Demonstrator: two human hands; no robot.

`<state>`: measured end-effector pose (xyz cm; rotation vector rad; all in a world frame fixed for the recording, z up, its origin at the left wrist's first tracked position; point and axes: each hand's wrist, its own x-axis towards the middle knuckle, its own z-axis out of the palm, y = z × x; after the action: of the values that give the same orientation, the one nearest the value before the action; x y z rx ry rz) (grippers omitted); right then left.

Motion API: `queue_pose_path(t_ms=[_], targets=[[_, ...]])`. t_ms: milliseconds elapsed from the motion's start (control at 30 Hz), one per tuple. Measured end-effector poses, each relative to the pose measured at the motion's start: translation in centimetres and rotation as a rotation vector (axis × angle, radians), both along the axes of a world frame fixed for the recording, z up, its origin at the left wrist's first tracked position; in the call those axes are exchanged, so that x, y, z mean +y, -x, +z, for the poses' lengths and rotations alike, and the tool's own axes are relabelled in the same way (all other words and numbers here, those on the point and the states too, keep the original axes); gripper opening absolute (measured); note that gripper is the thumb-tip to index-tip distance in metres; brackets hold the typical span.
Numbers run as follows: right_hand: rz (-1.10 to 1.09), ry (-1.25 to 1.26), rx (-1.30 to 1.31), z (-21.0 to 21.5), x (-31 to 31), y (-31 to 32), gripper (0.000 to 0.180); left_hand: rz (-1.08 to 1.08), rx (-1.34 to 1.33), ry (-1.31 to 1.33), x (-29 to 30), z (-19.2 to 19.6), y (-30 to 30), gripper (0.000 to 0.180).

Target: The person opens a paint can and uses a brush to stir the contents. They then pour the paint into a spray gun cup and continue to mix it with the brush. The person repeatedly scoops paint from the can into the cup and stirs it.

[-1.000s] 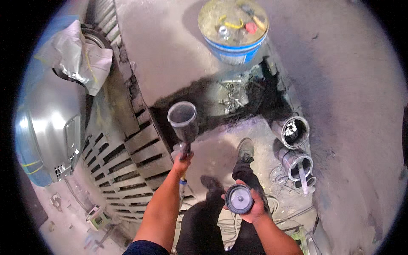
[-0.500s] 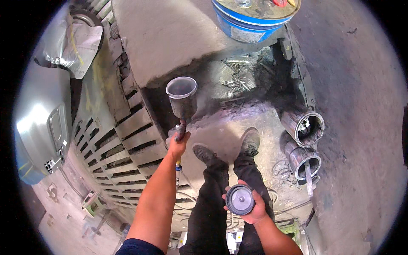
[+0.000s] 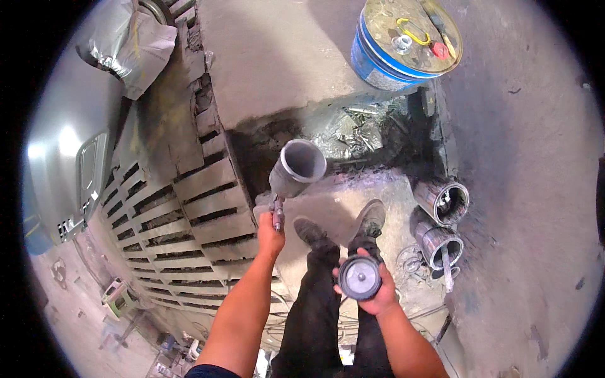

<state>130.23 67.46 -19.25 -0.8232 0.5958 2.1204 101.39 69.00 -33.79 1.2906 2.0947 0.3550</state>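
Note:
My left hand (image 3: 271,236) is closed round the grip of a spray gun (image 3: 278,213). Its grey, open-topped paint cup (image 3: 302,160) leans to the right, with its mouth turned partly toward me. Nearer to me, over my legs, my right hand (image 3: 380,291) holds a round dark grey cup lid (image 3: 360,277), fingers around its rim. The lid's pale inner face, with a small knob at its middle, is turned up. Cup and lid are apart. How deep any paint stands in the cup cannot be made out.
Past the cup lies a dark pit (image 3: 403,129) with crumpled foil-like waste. A blue drum (image 3: 372,66) stands beyond it, small items on its lid. Two open metal cans (image 3: 444,203) lie at right. Slatted floor grating (image 3: 183,214) and a silver car panel (image 3: 75,138) are at left.
The spray gun's cup has tipped over to the right from nearly upright. My right hand with the lid has risen slightly in the picture. The whole view has shifted a little.

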Motion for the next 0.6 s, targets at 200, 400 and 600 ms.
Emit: queue_pose_path(t_ms=[200,400,600], targets=[[0.009,-0.119,-0.008,1.0,4.6,1.6,0.063,-0.052,-0.175,0.164,-0.9,5.8,3.1,0.013],[0.033,-0.201,-0.046,1.5,8.0,2.5,0.062,-0.189,0.222,0.361,1.2,8.4,5.5,0.018],[0.038,-0.148,0.020,-2.4,9.0,1.1,0.066,-0.146,0.522,0.584,0.6,4.0,7.4,0.019]])
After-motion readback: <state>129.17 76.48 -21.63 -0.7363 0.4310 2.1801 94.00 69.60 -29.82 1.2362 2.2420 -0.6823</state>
